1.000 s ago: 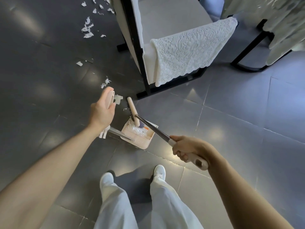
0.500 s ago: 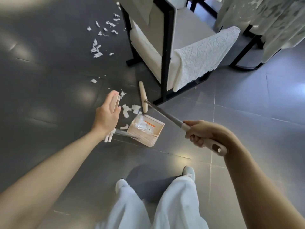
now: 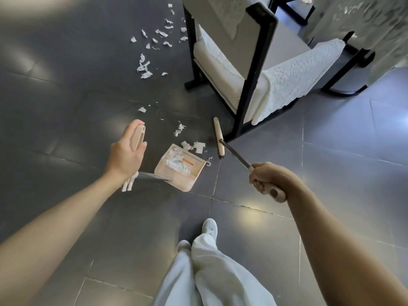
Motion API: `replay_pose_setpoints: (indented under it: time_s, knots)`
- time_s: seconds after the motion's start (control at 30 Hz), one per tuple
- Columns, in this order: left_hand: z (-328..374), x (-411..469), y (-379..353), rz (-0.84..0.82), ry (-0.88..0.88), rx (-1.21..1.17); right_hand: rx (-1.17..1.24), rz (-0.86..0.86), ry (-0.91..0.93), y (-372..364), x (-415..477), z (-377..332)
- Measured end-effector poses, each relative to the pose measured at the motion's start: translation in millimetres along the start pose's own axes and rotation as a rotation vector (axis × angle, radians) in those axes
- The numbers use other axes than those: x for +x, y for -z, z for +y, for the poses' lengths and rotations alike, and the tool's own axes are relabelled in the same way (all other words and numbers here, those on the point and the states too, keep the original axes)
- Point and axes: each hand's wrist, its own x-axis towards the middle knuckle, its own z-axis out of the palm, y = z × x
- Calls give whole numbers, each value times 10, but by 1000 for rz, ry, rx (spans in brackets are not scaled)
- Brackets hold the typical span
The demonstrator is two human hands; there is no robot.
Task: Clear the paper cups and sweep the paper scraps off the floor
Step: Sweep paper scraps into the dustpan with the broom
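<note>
My left hand [image 3: 128, 151] holds the top of the dustpan [image 3: 178, 171] handle. I see the back of the hand only, so the fingers seem wrapped round the grip rather than plainly shown. The pan sits on the floor [image 3: 66, 96] below and just past those fingers, with white shreds already in it. My right hand [image 3: 267, 180] is clenched round the end of the broom [image 3: 236, 154], and the shaft runs forward from those fingers to the broom head [image 3: 218, 138], which lies beside the chair [image 3: 254, 62] leg. The nearest paper scraps [image 3: 195, 146] lie at the pan's open lip, between the broom head and my left fingers. A small tuft [image 3: 180, 129] sits just beyond the lip, and the farther scraps [image 3: 143, 67] are well ahead of both hands. No paper cups are in view. To do this step well, I'd keep the left grip firm and press the lip flat on the tile. Then I'd draw the broom head in short, low strokes toward my left fingers. A fast flick would probably scatter such light shreds past the pan's sides. I'd clear the lip pile first, then move the pan forward for the rest.
</note>
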Motion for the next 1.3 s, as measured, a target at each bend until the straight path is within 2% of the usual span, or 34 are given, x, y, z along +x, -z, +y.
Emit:
replay_pose_setpoints:
  time_s: [0.2,0.5,0.73,0.87,1.0,1.17,1.3]
  knots:
    - [-154,321,171,7,-3,19,-24,-97,-110,-326,359,-273]
    - [-524,876,522,10,-9,75,67,-219,-89,-908,725,-1181]
    - [-1209,1587,1136,-81,-49,66,196,-174,-65,-1390,800,-1603]
    - [-1506,1949,1482,-123,-86,58,460,-110,-89,-1739,670,-1653]
    - [-1684,2220,1794,-181,-137,112,622,-18,-99,-2168,358,-1770]
    - [-1797,2402,1988,-216,-208,166,631,115,-134,-2459,83,-1841]
    - [-1930,2385,2030,-231,-247,174,535,166,-133,-2865,36,-1840]
